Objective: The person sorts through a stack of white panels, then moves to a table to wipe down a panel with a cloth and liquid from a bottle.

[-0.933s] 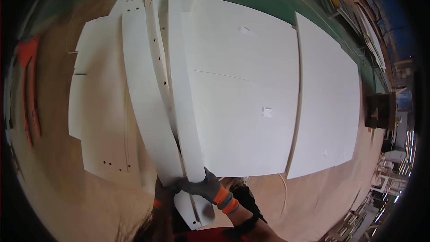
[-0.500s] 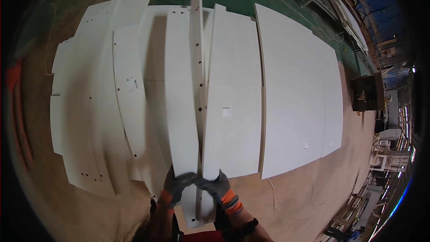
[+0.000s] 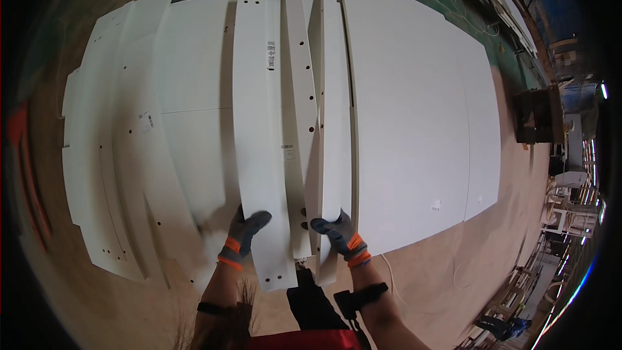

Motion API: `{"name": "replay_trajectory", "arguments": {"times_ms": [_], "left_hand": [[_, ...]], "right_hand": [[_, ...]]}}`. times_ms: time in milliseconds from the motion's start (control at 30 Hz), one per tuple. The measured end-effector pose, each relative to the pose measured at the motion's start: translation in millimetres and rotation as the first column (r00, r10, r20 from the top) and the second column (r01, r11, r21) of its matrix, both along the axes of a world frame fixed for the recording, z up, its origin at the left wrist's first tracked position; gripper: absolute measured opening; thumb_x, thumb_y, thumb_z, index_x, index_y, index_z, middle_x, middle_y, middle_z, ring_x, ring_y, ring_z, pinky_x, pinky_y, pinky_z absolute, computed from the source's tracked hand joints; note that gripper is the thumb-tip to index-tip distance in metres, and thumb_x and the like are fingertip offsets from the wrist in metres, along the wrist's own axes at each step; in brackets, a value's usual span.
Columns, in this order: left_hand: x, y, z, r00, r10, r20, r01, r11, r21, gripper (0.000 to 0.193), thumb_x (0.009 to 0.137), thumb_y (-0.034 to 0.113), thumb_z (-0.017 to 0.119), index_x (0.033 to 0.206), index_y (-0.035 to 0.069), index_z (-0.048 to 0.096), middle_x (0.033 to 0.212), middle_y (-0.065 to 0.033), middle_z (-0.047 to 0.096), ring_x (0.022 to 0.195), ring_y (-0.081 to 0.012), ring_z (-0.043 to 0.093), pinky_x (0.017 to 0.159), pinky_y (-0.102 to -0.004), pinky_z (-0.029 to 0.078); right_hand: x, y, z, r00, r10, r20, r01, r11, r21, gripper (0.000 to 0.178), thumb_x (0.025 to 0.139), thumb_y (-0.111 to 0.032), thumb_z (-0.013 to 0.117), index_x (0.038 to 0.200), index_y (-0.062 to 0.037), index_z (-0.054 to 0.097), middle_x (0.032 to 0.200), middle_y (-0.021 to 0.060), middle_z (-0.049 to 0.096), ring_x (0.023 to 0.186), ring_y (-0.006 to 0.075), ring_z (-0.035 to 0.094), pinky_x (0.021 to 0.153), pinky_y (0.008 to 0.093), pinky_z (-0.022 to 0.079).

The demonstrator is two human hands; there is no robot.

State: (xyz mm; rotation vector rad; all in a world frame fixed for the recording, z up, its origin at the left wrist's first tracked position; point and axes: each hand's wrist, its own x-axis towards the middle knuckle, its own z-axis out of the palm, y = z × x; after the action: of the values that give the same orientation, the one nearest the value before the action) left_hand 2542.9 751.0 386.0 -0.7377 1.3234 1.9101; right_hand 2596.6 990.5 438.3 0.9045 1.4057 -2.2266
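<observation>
My left hand (image 3: pixel 244 233), in a grey and orange glove, grips the left edge of a long white board (image 3: pixel 262 155), thumb on top. That board has dark holes at both ends and a dark mark near its far end. My right hand (image 3: pixel 338 232), gloved alike, is closed round the near part of a narrow white board (image 3: pixel 329 123) that stands tilted on edge. Between these two, another long strip (image 3: pixel 301 58) with a row of dark holes leans with its far end sticking out. Fingers under the boards are hidden.
To the right lies a large white panel (image 3: pixel 414 116). Several white boards (image 3: pixel 123 136) overlap at the left, one bearing a label (image 3: pixel 148 122). A thin cable (image 3: pixel 392 275) runs over the brown floor. A dark box (image 3: pixel 538 116) stands at the right.
My hands have moved apart, from nearly touching to well separated. The two held boards have spread, opening a gap between them, and the view has shifted.
</observation>
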Motion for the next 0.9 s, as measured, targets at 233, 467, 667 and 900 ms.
{"name": "replay_trajectory", "arguments": {"times_ms": [233, 467, 667, 900], "left_hand": [[0, 18, 15, 0.962, 0.058, -0.266, -0.127, 0.960, -0.250, 0.046, 0.093, 0.020, 0.057, 0.133, 0.001, 0.043, 0.114, -0.0027, 0.058, 0.098, -0.0103, 0.055, 0.085, -0.0226, 0.046], [-28, -31, 44, 0.911, -0.099, -0.400, -0.192, 0.757, -0.624, 0.032, 0.091, 0.018, 0.058, 0.113, -0.004, 0.056, 0.101, -0.0143, 0.059, 0.090, -0.0257, 0.060, 0.083, -0.0358, 0.048], [-57, -23, 48, 0.581, -0.742, -0.335, -0.129, 0.323, -0.938, 0.071, 0.083, 0.030, 0.067, 0.137, -0.002, 0.034, 0.138, -0.0231, 0.038, 0.129, -0.0337, 0.035, 0.107, -0.0420, 0.028], [-64, 40, 46, 0.552, -0.832, -0.050, -0.157, -0.045, -0.987, 0.098, 0.062, 0.040, 0.075, 0.140, 0.001, 0.030, 0.140, -0.0266, 0.031, 0.134, -0.0370, 0.022, 0.107, -0.0499, 0.018]], "right_hand": [[9, 43, -13, 0.991, 0.052, 0.126, -0.082, 0.965, 0.248, 0.045, 0.072, -0.015, 0.080, 0.108, -0.0013, 0.057, 0.094, 0.0049, 0.065, 0.084, 0.0120, 0.060, 0.077, 0.0259, 0.051], [8, 43, 19, 0.992, 0.006, 0.124, -0.047, 0.943, 0.328, 0.032, 0.079, -0.019, 0.073, 0.103, -0.0012, 0.063, 0.086, 0.0021, 0.065, 0.080, 0.0117, 0.059, 0.075, 0.0265, 0.049], [13, 45, -29, 0.968, -0.223, -0.112, 0.249, 0.835, 0.491, 0.060, 0.080, -0.013, 0.070, 0.131, 0.0016, 0.044, 0.123, 0.0129, 0.053, 0.109, 0.0203, 0.052, 0.091, 0.0314, 0.045], [-13, 20, 26, 0.940, 0.328, 0.092, -0.097, 0.001, 0.995, 0.050, 0.079, -0.014, 0.065, 0.126, -0.0062, 0.052, 0.133, 0.0218, 0.044, 0.125, 0.0387, 0.039, 0.102, 0.0446, 0.035]]}}
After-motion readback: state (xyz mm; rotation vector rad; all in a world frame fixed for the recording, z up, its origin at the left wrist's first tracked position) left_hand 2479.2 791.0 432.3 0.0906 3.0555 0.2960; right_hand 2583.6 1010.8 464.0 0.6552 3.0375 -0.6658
